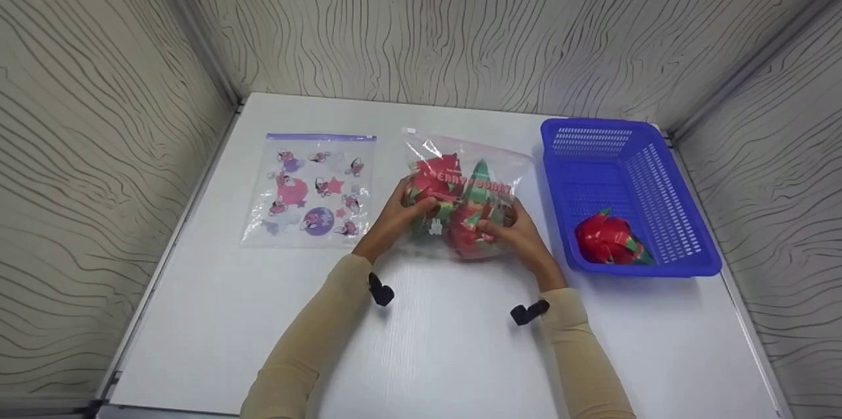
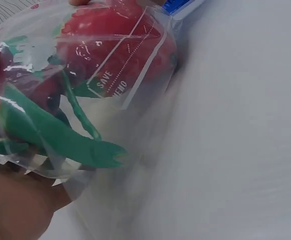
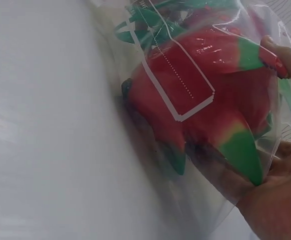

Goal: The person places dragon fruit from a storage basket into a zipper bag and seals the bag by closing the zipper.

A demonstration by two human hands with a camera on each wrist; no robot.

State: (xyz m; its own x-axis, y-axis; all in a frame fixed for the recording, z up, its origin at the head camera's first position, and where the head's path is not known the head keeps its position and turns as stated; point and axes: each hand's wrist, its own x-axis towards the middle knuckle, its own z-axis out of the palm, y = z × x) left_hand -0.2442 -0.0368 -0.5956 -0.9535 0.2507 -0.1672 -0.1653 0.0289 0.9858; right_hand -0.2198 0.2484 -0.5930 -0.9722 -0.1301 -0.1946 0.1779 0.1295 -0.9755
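A clear zip bag [image 1: 520,175] with pink lettering and a pale pink zip strip holds two red dragon fruits with green tips. One dragon fruit [image 1: 437,172] is in its left half, and the other dragon fruit [image 1: 466,238] is lower on the right. My left hand [image 1: 398,215] grips the bag's left side, thumb in front. On the opposite side my right hand [image 1: 523,235] holds it, thumb over the lower fruit; the right wrist view shows fingers under that fruit [image 3: 200,85]. Whether the zip is sealed I cannot tell.
To the right stands a blue plastic basket [image 1: 585,175] with another dragon fruit [image 1: 608,241] in its near end. A second zip bag [image 1: 319,208], with a purple strip and pink cartoon prints, lies flat on the white table [image 1: 421,353] at left. Wood-patterned panels [image 1: 421,24] enclose the table.
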